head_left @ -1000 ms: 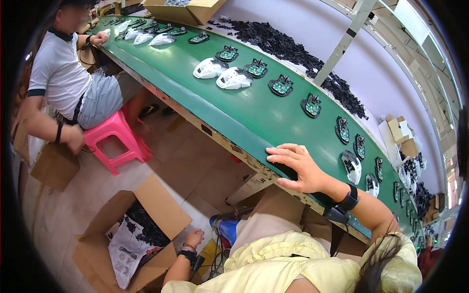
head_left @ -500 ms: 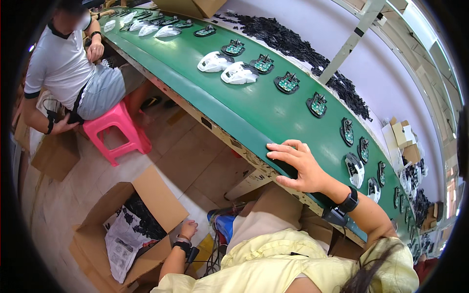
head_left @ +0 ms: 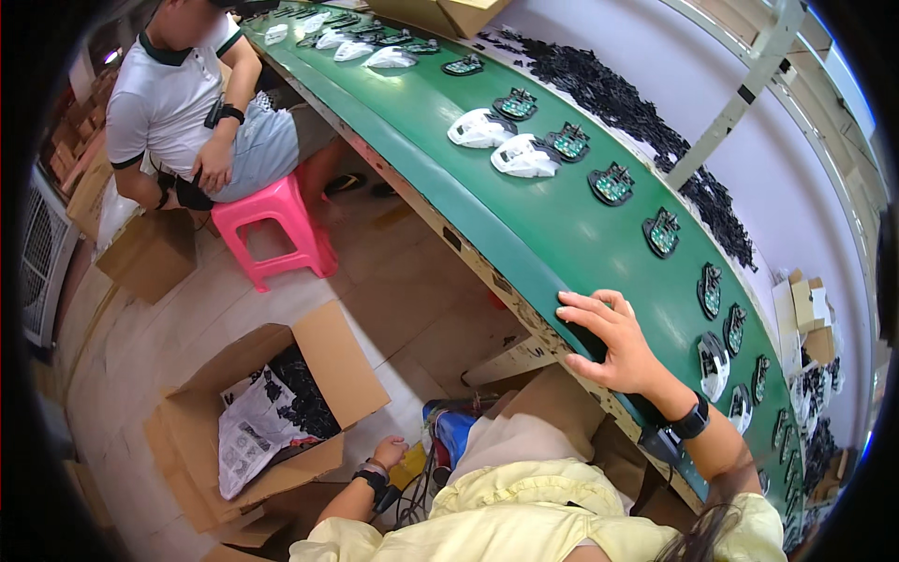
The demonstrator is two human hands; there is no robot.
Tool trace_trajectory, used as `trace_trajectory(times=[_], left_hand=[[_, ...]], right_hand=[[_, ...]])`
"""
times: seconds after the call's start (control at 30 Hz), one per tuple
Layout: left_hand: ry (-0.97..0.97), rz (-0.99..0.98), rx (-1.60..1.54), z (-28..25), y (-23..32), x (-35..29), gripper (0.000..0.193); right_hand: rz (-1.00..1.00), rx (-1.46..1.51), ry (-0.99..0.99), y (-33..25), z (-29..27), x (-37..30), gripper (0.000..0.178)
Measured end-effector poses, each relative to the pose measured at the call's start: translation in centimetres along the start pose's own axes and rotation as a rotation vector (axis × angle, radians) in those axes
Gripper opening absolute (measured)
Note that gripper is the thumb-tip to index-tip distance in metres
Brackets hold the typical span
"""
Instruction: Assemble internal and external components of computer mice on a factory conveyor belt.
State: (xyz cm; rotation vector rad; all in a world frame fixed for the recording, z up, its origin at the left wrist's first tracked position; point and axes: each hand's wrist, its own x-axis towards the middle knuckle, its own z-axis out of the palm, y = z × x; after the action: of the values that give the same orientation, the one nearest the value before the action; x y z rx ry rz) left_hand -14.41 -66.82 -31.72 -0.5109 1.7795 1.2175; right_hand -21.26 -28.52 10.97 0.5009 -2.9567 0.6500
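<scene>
My right hand (head_left: 616, 345) rests at the near edge of the green work surface (head_left: 449, 215), fingers spread, holding nothing. Down beside the open cardboard box (head_left: 342, 375), my left hand (head_left: 390, 451) hangs with its fingers loosely curled; no object shows in it. Along the green surface runs a row of black bases with green circuit boards, which look like computer mouse parts; one such base (head_left: 611, 184) lies beyond my right hand. Two white shells (head_left: 523, 156) sit side by side farther left. Another white shell (head_left: 714, 367) lies to the right of my right hand.
A co-worker (head_left: 178, 112) sits on a pink stool (head_left: 272, 229) at the left. Small black parts (head_left: 599, 94) are heaped along the far side. A metal post (head_left: 735, 103) rises there. Black parts and a printed white bag (head_left: 251, 440) fill the floor box.
The whole view has shifted, so the scene sits farther right in it. The co-worker's near arm has come down toward the lap. My right hand keeps its place at the edge.
</scene>
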Motion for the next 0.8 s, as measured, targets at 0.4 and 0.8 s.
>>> trace_trajectory(times=[0.4,0.8], left_hand=[[0.108,0.19,-0.052,-0.2,4.5,-0.8,0.039],[-0.002,0.028,0.036,0.9,-0.4,-3.4,0.04]], right_hand=[[-0.017,-0.017,0.039,-0.3,0.3,0.1,0.055],[-0.008,0.01,0.063,-0.2,0.3,0.2,0.054]])
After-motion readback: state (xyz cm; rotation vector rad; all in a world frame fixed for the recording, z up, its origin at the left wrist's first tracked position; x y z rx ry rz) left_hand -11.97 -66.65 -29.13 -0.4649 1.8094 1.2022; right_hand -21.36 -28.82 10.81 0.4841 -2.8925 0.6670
